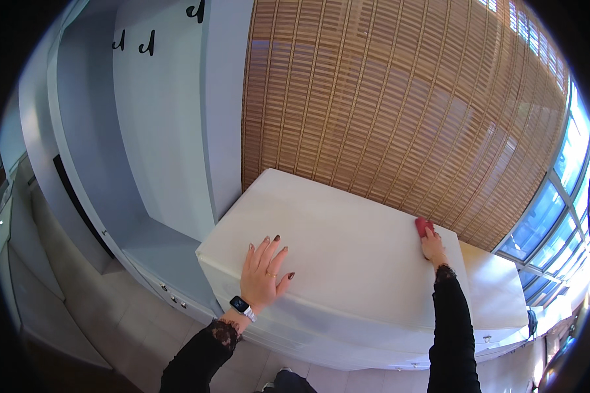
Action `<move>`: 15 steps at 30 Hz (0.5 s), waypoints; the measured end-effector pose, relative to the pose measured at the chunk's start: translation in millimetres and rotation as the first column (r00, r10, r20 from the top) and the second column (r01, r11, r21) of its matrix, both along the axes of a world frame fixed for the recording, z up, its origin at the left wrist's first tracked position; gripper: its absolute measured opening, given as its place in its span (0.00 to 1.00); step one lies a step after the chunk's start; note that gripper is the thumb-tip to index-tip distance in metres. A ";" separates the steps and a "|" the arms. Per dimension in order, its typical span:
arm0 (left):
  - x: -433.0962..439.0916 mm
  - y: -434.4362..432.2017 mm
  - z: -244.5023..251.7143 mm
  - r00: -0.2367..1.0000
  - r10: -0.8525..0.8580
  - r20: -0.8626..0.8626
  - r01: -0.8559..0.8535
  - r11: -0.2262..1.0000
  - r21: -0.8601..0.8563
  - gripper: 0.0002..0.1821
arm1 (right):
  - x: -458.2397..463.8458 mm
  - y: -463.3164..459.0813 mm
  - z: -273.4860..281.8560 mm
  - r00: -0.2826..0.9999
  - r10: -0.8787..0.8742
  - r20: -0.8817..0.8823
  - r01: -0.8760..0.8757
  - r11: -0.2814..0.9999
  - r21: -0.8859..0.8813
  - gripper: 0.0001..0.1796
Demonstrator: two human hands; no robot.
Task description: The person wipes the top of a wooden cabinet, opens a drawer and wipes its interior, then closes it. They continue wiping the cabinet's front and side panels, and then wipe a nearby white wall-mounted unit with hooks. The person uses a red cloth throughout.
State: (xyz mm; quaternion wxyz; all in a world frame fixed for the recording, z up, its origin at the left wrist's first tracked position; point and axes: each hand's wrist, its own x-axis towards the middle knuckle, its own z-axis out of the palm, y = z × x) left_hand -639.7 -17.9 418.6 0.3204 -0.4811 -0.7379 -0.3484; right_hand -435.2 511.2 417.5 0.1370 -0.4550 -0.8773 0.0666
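My right hand (433, 247) holds a red cloth or sponge (425, 227) against the white cabinet top (334, 240), near its far right corner. Whether it is cloth or sponge I cannot tell. Over the near left part of the same top is my left hand (264, 275), palm down, fingers spread, with nothing in it. It wears a ring, and a smartwatch (240, 304) sits on the wrist. Both arms have black sleeves with lace cuffs.
Behind the cabinet hangs a brown slatted bamboo blind (373, 98). At left stands an open white wardrobe (167, 127) with black hooks (147, 43). A lower pale cabinet (494, 285) adjoins on the right, before large windows (545, 216). Tiled floor (152, 329) lies below.
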 end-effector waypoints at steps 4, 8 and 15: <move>-0.2 -8.7 0.3 0.999 0.035 0.017 -0.034 0.999 -0.026 0.29 | -102.0 -61.3 12.9 0.984 0.177 0.029 -0.176 0.984 -0.034 0.30; -0.6 -6.4 3.4 0.999 0.047 0.010 -0.047 0.998 -0.036 0.29 | -182.2 -127.8 33.7 0.940 0.339 0.037 -0.335 0.939 -0.073 0.29; -1.9 -4.8 3.5 0.999 0.024 0.047 -0.024 1.000 -0.002 0.31 | -299.5 -243.6 32.3 0.706 0.708 0.016 -0.708 0.706 -0.006 0.27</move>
